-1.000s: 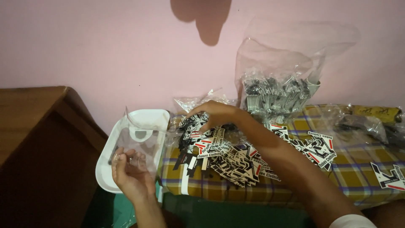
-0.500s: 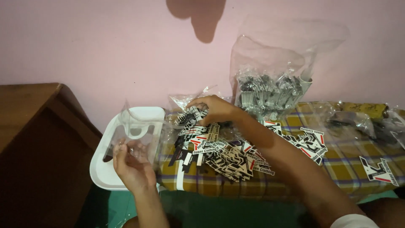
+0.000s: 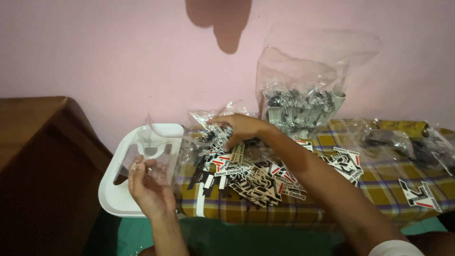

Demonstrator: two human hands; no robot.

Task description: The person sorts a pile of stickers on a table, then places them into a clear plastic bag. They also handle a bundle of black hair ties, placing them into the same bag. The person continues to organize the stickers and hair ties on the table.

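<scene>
Right hand (image 3: 237, 129) shifted left, glossy printed tags (image 3: 246, 173)

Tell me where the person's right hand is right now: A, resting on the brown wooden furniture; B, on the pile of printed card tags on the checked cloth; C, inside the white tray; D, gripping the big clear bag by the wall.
B: the right hand lies on the heap of printed card tags spread over the checked cloth, apart from the white tray.

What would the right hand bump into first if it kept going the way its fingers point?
The right hand points left, so it would likely meet the clear plastic bag first, then the white tray; depth is hard to judge.
</scene>
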